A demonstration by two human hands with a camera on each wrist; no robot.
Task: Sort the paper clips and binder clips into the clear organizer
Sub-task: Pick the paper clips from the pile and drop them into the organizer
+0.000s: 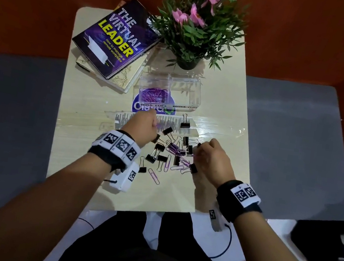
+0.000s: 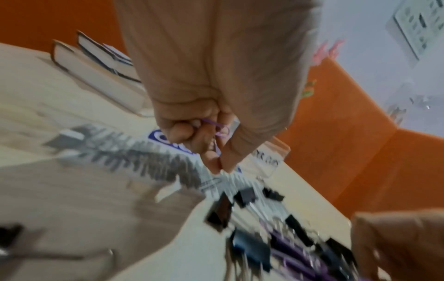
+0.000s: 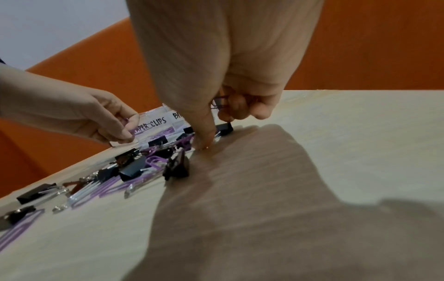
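Observation:
A clear organizer (image 1: 184, 91) stands mid-table, its left compartment holding purple paper clips (image 1: 155, 96), its right one bare. Before it lies a mixed pile of black binder clips (image 1: 167, 130) and purple paper clips (image 1: 168, 162). My left hand (image 1: 145, 123) hovers between pile and organizer, fingers curled around purple paper clips (image 2: 220, 129). My right hand (image 1: 207, 156) is at the pile's right edge, thumb tip (image 3: 204, 140) pressed to the table, curled fingers holding purple paper clips (image 3: 220, 103). A lone binder clip (image 1: 185, 123) stands on the clear lid (image 1: 123, 119).
Stacked books (image 1: 115, 40) sit at the back left and a potted plant (image 1: 196, 30) at the back centre of the small wooden table (image 1: 81, 129). A blue round sticker (image 1: 139, 106) lies under the organizer. Orange walls surround the table.

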